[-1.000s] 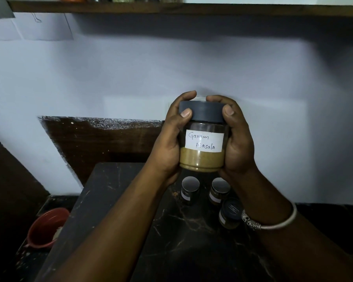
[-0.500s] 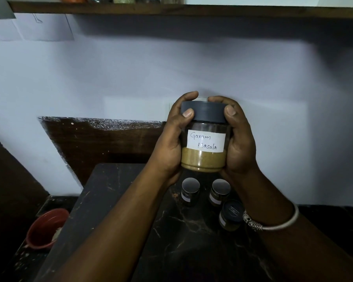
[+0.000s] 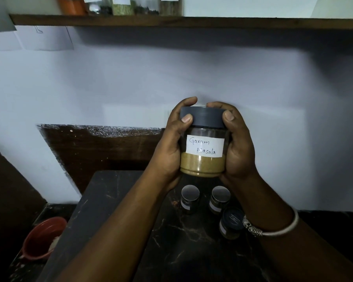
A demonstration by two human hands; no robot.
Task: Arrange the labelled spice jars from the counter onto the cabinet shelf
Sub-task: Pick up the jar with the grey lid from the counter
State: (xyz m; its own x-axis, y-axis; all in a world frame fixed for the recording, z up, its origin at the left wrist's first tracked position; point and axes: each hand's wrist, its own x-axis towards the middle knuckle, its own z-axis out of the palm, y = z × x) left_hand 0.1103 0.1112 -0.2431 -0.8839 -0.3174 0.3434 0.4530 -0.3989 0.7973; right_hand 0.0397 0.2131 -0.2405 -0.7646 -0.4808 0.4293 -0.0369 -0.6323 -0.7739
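Head view is showing me two forearms reaching forward from the bottom edge, over a dark marble counter. On the right wrist a silver bangle is sitting. Just beyond it, three small spice jars are standing upright on the counter: a dark-lidded jar with yellowish powder, partly hidden behind the right wrist, and further back two steel-capped jars side by side, one on the left and one on the right. Their labels are too small for me to read.

Above these jars, both hands are holding up a bigger jar in the air, upright, well below the shelf. The left hand is wrapping the left side and the right hand is wrapping the right side, fingers curled firm around the glass and both thumbs pressing on the grey lid. The white label is facing me and I am reading "Garam Masala". Brown-yellow powder is filling the lower part of the jar.

Low at the left, beside the counter, a red bowl is lying in shadow. Behind the hands a pale wall is rising, with a dark wooden panel at the left. At the top a wooden shelf is running across, and labelled jars are standing on it in a row, cut by the frame.
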